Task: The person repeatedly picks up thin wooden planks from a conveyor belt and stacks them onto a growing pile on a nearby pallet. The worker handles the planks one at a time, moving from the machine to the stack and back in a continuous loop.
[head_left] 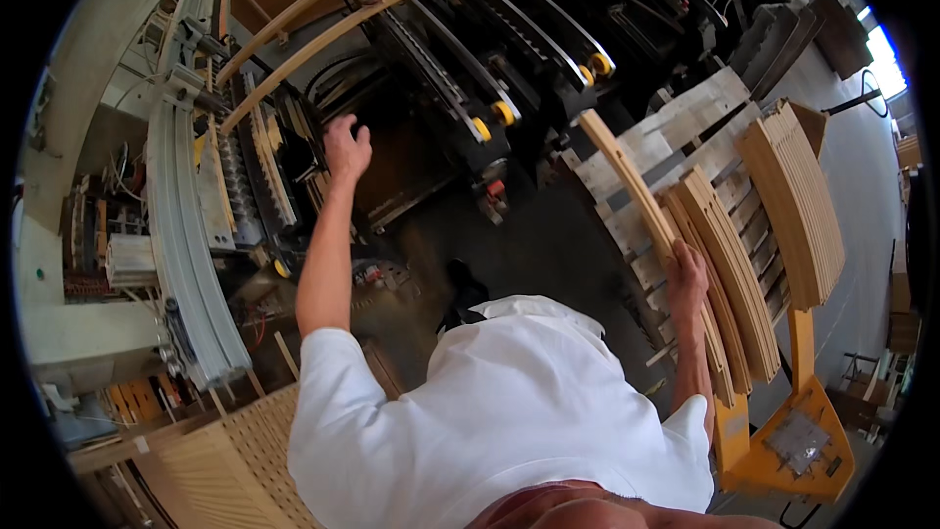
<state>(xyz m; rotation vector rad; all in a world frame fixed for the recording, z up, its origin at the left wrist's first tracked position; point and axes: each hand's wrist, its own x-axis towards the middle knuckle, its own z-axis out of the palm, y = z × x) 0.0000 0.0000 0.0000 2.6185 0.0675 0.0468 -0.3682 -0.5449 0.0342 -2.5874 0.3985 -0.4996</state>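
At the right, my right hand point(687, 276) is closed around a long pale wooden slat point(628, 174), whose far end reaches out past the pallet's edge. Under and beside that hand lies a stack of similar wooden slats point(729, 274). My left hand point(347, 147) is stretched forward over the machine's dark opening, fingers loosely bent and apart, nothing in them. Nearest to it is a wooden rail point(323, 51) lying across the machine point(431, 59), with a second wooden rail point(279, 25) behind it.
A pallet point(636, 152) holds another neat stack of slats point(795, 206) farther right. A yellow pallet truck point(798, 441) stands at its near end. Metal machine arms with yellow rollers point(480, 129) jut toward me. A grey metal beam point(176, 225) and slotted wooden panels point(255, 451) are at the left.
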